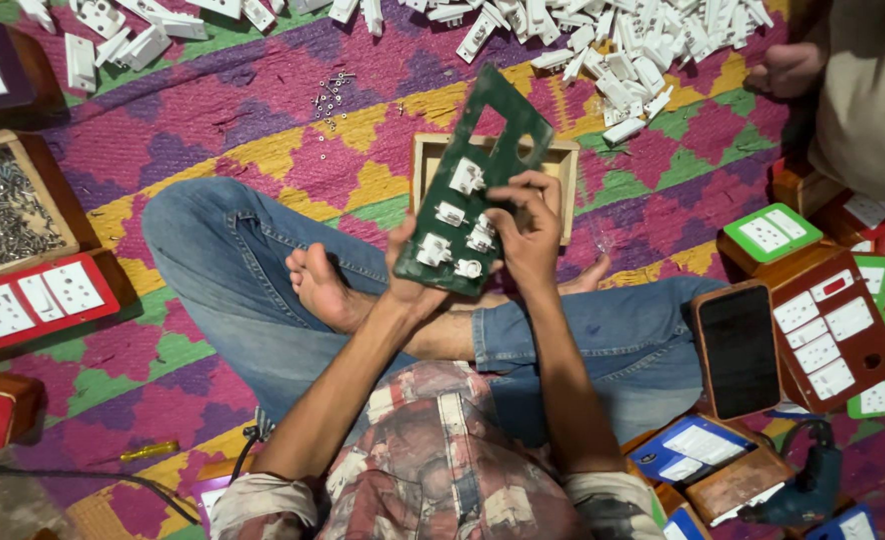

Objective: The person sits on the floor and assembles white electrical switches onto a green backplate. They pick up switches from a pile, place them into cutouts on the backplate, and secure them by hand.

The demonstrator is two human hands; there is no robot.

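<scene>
Five white switch modules (460, 222) are already seated in the dark green panel (475, 175), gripped by the left hand (410, 272) and right hand (529, 235), with upper cutouts unfilled.

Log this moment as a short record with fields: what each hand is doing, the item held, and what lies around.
Left hand: grips the left edge of a dark green panel, tilted up over the lap.
Right hand: fingers press on the white switch modules seated in the panel.
Behind panel: shallow wooden tray.
Far mat: pile of loose white switch parts.
Left side: wooden box of screws.
Right side: dark phone; another person's hand.
</scene>
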